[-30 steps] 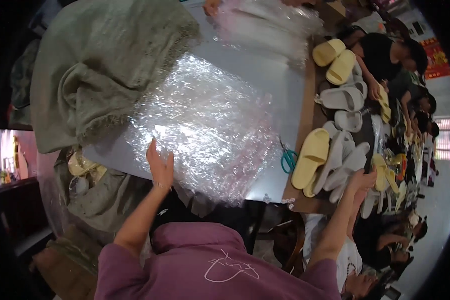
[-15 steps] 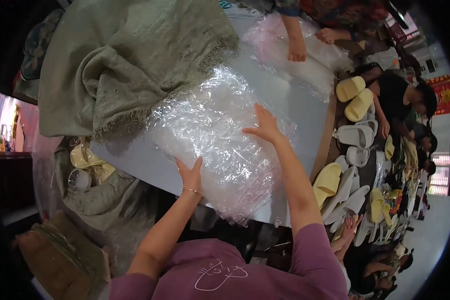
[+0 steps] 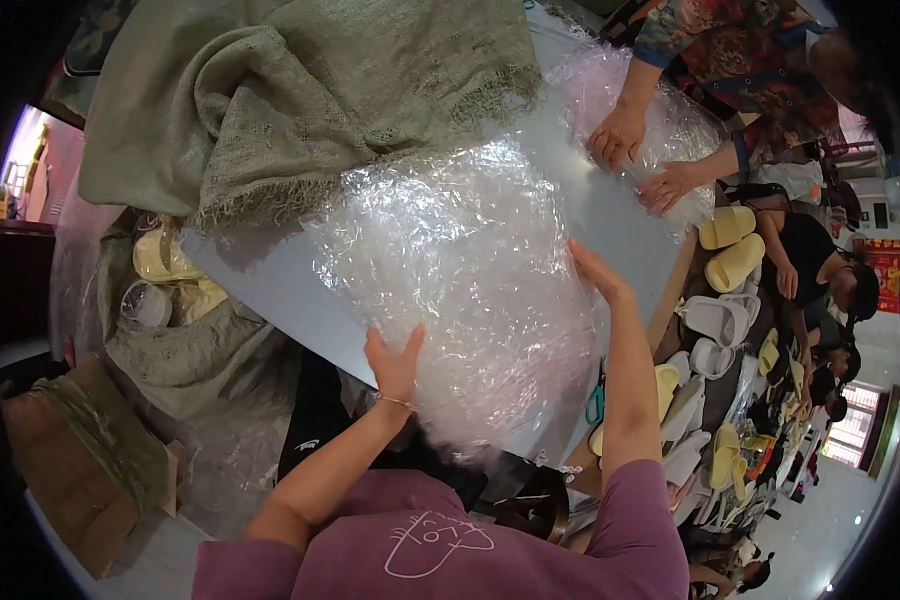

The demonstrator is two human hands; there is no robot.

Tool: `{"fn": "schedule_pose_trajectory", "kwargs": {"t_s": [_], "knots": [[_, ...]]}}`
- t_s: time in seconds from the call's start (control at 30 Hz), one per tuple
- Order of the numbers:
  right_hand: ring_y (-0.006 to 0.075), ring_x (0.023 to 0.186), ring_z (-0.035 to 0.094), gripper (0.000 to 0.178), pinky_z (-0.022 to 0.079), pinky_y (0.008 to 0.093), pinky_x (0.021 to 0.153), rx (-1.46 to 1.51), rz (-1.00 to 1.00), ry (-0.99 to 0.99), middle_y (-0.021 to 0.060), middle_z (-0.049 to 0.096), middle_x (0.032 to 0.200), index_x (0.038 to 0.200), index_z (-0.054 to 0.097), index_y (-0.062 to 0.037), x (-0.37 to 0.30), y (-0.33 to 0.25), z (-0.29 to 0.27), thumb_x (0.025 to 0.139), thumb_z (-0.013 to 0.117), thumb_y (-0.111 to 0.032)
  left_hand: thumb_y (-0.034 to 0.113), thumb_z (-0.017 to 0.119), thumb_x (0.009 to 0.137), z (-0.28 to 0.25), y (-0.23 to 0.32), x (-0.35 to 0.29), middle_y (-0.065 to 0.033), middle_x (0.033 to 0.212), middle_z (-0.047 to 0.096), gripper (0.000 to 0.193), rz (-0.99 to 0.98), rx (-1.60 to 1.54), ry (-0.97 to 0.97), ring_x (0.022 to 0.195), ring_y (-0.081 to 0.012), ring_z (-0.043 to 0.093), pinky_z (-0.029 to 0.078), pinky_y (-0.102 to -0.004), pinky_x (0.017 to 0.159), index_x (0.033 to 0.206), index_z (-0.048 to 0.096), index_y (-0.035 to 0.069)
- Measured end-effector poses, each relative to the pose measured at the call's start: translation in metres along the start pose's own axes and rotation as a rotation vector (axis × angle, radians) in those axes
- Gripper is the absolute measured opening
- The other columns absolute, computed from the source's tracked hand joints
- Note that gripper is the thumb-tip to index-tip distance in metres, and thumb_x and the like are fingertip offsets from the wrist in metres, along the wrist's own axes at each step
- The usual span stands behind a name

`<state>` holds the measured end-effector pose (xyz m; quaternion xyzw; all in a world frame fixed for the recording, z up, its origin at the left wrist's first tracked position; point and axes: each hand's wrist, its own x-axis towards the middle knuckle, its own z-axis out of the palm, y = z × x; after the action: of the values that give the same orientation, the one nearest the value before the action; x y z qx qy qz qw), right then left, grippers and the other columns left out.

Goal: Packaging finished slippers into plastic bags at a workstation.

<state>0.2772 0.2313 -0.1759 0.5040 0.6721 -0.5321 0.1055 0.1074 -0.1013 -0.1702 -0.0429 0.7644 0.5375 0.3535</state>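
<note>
A loose stack of clear, shiny plastic bags (image 3: 470,270) lies across the pale grey table, its near edge blurred and hanging over the side. My left hand (image 3: 394,366) is at the stack's near-left edge, thumb and fingers spread apart. Along the right edge lies my right hand (image 3: 598,270), fingers stretched out against the plastic. The undersides of both hands are partly hidden. A frayed olive woven sack (image 3: 320,100) is draped over the table's far left, touching the bags' far edge.
Across the table, another person's hands (image 3: 638,160) press on more clear plastic (image 3: 595,85). Teal-handled scissors (image 3: 595,405) lie at the right. Yellow slippers (image 3: 735,262) and white ones crowd the right side. An open sack (image 3: 190,360) with yellow slippers stands at left, near a cardboard box (image 3: 80,470).
My right hand has come off the top of the bags to their right edge. The stack has shifted slightly right. The other person's hands have moved nearer and lie flatter on their plastic.
</note>
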Motion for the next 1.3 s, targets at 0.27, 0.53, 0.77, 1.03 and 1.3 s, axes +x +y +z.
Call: {"fn": "schedule_pose_trajectory", "kwargs": {"t_s": [0.27,0.53,0.77,1.03,1.3], "knots": [[0.0184,0.105,0.050,0.072,0.038,0.0328,0.093,-0.075,0.066,-0.072,0.0127,0.055,0.114,0.121,0.048,0.0038,-0.021,0.006,0.031,0.073,0.069,-0.045,0.021,0.073,0.074,-0.007,-0.037,0.035,-0.0165,0.119,0.050,0.064,-0.373,-0.554,-0.355,0.107,-0.0213,0.050,0.042,-0.0326,0.089,0.124,0.041,-0.006],[0.0192,0.097,0.056,0.067,0.044,0.0311,0.085,0.393,-0.183,0.081,0.0123,0.058,0.107,0.119,0.046,0.0062,-0.108,-0.019,0.049,0.068,0.077,-0.025,0.009,0.066,0.079,0.009,0.020,0.010,-0.0118,0.110,0.058,0.047,-0.216,-0.324,-0.700,0.097,-0.0190,0.056,0.046,-0.0311,0.083,0.120,0.046,-0.002],[0.0148,0.092,0.056,0.051,0.047,0.0284,0.081,0.694,-0.407,0.485,0.0061,0.058,0.104,0.117,0.050,0.0007,-0.236,-0.026,0.054,0.070,0.071,0.001,0.009,0.064,0.080,-0.014,0.118,-0.027,-0.0058,0.090,0.065,0.015,0.403,-0.007,-0.914,0.089,-0.0151,0.059,0.046,-0.0293,0.081,0.093,0.065,0.001],[0.0163,0.105,0.048,0.065,0.048,0.0283,0.083,0.825,-0.485,0.655,0.0046,0.049,0.118,0.122,0.047,-0.0030,-0.309,-0.030,0.075,0.064,0.075,0.002,0.015,0.082,0.061,-0.046,0.217,-0.019,-0.0074,0.108,0.058,0.060,1.070,0.150,-0.937,0.100,-0.0186,0.053,0.042,-0.0331,0.086,0.113,0.055,0.002],[0.0158,0.106,0.047,0.063,0.047,0.0291,0.082,0.625,-0.597,0.847,0.0055,0.053,0.113,0.123,0.047,-0.0019,-0.210,0.026,0.150,0.067,0.076,-0.006,0.009,0.079,0.064,-0.023,0.135,0.031,-0.0075,0.106,0.058,0.052,0.855,0.035,-0.810,0.098,-0.0162,0.053,0.042,-0.0313,0.087,0.110,0.056,0.000]]}}
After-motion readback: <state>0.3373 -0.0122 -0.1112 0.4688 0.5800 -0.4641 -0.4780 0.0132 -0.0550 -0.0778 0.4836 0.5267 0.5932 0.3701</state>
